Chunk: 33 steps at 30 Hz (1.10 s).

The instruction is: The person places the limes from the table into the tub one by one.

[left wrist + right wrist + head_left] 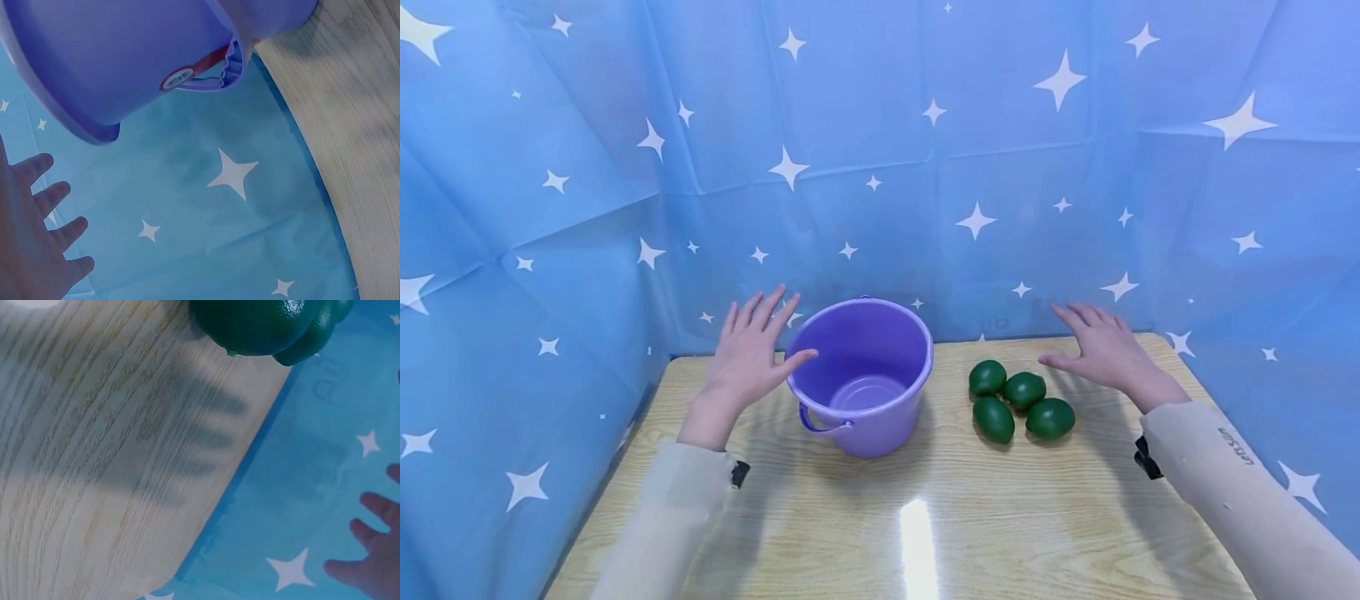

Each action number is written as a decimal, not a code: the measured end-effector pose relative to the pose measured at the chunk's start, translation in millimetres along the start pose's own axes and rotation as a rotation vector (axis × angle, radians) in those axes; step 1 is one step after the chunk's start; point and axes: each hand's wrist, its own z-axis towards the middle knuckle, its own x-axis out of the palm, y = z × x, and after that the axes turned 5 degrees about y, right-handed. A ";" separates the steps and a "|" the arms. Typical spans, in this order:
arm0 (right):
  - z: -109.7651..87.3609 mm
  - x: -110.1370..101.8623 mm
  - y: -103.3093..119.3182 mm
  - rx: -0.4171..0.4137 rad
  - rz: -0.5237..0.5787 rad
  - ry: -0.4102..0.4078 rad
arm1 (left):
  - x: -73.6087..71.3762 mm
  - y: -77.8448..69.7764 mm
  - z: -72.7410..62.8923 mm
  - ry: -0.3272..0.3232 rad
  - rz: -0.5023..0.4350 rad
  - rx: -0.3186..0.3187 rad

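Note:
A purple bucket (880,425) stands upright on the table, its handle (826,427) hanging down at the front left. My left hand (748,354) hovers beside its left rim with fingers spread, holding nothing. In the left wrist view the bucket (112,56) is close to the fingers (69,234), with a gap between. Several dark green lime-like fruits (1051,418) lie grouped to the right of the bucket. Just right of them, my right hand (1105,354) is held in the air, fingers extended and nothing in it. The right wrist view shows the fruits (256,325) only in part.
The wooden table (1000,525) has a bright light reflection near its front middle. A blue curtain (880,108) with white stars surrounds the back and both sides. The table's back edge runs close behind the bucket and fruits.

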 end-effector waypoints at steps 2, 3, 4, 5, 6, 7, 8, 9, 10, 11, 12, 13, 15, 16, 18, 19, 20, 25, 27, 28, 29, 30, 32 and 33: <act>-0.5 0.8 0.0 -0.001 -0.002 0.000 | 0.5 -2.4 -0.8 0.004 -0.005 0.004; -0.6 1.1 0.0 0.000 -0.003 -0.001 | 0.9 -3.6 -1.3 0.005 -0.007 0.008; -0.9 1.6 0.3 -0.001 -0.009 -0.002 | 1.4 -4.6 -1.9 0.005 -0.008 0.011; -0.9 2.3 0.3 -0.001 -0.014 -0.001 | 2.1 -5.3 -2.2 0.007 -0.009 0.012; -1.1 2.8 0.8 -0.001 -0.017 -0.001 | 3.0 -5.9 -2.5 0.009 -0.007 0.015; -1.2 3.5 0.8 0.000 -0.023 0.000 | 4.0 -6.4 -2.6 0.009 -0.006 0.016; -1.3 3.9 1.2 0.002 -0.026 0.001 | 5.0 -6.9 -2.8 0.010 -0.004 0.018; -1.3 4.5 1.3 0.002 -0.029 0.001 | 6.0 -7.4 -3.0 0.008 0.001 0.019; -1.3 5.1 1.4 0.003 -0.032 0.003 | 6.9 -7.7 -3.1 0.007 0.001 0.020; -1.3 5.5 1.6 0.003 -0.031 0.004 | 7.7 -8.0 -3.2 0.007 0.001 0.020; -1.4 5.7 2.1 0.004 -0.030 0.005 | 8.4 -8.3 -3.4 0.006 0.001 0.022; -1.4 6.0 2.1 0.005 -0.028 0.007 | 8.7 -8.8 -3.5 0.007 0.000 0.022; -1.4 6.7 2.4 0.004 -0.021 0.009 | 9.7 -9.4 -3.9 0.008 0.004 0.026; -1.4 6.9 2.6 0.004 -0.020 0.012 | 10.1 -9.8 -4.2 0.010 0.003 0.028; -1.8 7.4 3.0 0.002 -0.014 0.014 | 10.9 -10.8 -4.8 0.012 0.005 0.032; -2.0 7.7 3.1 0.002 -0.012 0.016 | 11.3 -11.2 -5.1 0.012 0.004 0.035; -2.3 7.8 3.4 0.001 -0.010 0.016 | 12.0 -11.6 -5.5 0.011 0.004 0.038; -4.2 8.0 4.7 -0.002 -0.007 0.013 | 15.3 -13.7 -5.8 0.005 -0.016 0.049; -5.1 8.0 4.9 -0.003 -0.008 0.012 | 16.4 -14.4 -5.4 0.001 -0.022 0.051; -5.4 8.1 5.1 -0.003 -0.009 0.013 | 16.9 -14.6 -5.2 0.000 -0.023 0.051; -5.7 8.2 5.3 -0.003 -0.007 0.015 | 17.3 -14.9 -5.1 0.000 -0.022 0.051; -5.9 8.4 5.4 -0.003 -0.007 0.017 | 17.7 -15.0 -5.1 0.001 -0.022 0.051; -6.1 8.9 5.6 -0.002 -0.003 0.021 | 18.1 -15.2 -5.4 0.006 -0.020 0.049; -6.2 9.2 5.7 -0.003 -0.001 0.023 | 18.1 -15.4 -5.7 0.009 -0.021 0.048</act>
